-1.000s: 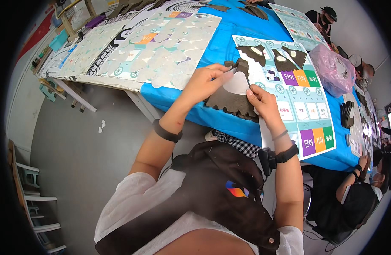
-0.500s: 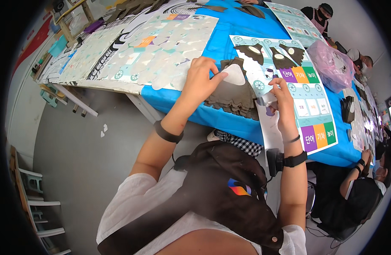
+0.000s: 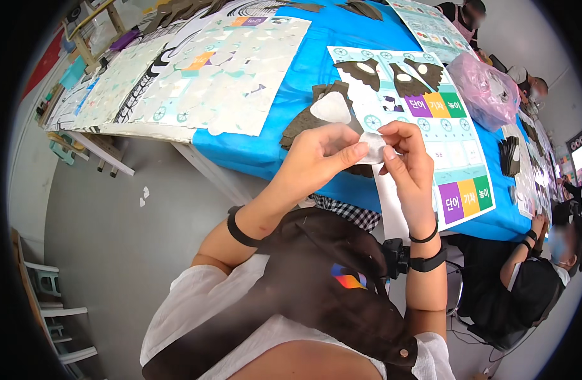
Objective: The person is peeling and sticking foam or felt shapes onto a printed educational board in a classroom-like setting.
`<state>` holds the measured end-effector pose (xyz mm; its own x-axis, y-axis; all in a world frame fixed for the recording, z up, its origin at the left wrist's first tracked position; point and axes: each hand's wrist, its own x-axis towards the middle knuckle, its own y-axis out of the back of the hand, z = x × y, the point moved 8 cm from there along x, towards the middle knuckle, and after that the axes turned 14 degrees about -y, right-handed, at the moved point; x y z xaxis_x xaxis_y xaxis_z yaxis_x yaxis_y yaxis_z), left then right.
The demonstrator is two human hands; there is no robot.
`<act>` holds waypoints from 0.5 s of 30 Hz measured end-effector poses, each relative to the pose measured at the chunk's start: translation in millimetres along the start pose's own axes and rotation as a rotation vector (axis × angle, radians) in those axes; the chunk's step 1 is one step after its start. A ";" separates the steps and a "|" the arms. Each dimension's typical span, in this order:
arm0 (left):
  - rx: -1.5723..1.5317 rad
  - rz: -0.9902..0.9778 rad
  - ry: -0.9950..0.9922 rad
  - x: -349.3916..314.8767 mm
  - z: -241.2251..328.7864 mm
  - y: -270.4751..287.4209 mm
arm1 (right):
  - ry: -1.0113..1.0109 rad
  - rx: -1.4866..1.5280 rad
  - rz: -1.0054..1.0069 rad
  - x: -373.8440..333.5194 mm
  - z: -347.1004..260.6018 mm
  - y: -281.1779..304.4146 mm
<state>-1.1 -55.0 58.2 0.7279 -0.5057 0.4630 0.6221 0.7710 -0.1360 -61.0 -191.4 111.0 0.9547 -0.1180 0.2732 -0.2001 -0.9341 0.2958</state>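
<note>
Between my left hand and my right hand, a small white rounded piece is pinched by the fingertips of both. The hands are raised over the table's near edge. Just behind my left hand lies a stack of dark brown scalloped fabric pieces. On top of it rests a larger white rounded patch. My fingers hide part of the stack. Right of the stack, three dark scalloped pieces with white ovals, one of them a middle piece, lie on a colourful printed sheet.
Blue cloth covers the table. A large sheet covered with pale pieces lies to the left. A pink plastic bag stands at the right, near a dark stack. A co-worker sits at the right. Stools stand lower left.
My left hand has left the stack and moved right and nearer to meet my right hand. Both now grip the small white piece. The view has shifted slightly.
</note>
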 end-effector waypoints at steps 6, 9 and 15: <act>-0.180 0.019 -0.076 -4.0 -3.5 -6.0 | -0.069 -0.048 -0.051 -10.4 12.8 -8.8; -0.233 0.161 -0.219 -5.6 1.4 0.3 | -0.219 0.153 -0.006 -13.7 27.2 -3.9; -0.304 0.286 -0.193 -10.0 6.2 7.8 | -0.315 0.313 -0.134 -22.7 34.5 -22.7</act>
<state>-5.3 -41.5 58.0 0.8337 -0.1851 0.5202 0.4811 0.7059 -0.5198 -70.6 -179.1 66.4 0.9977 -0.0405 -0.0546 -0.0403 -0.9992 0.0052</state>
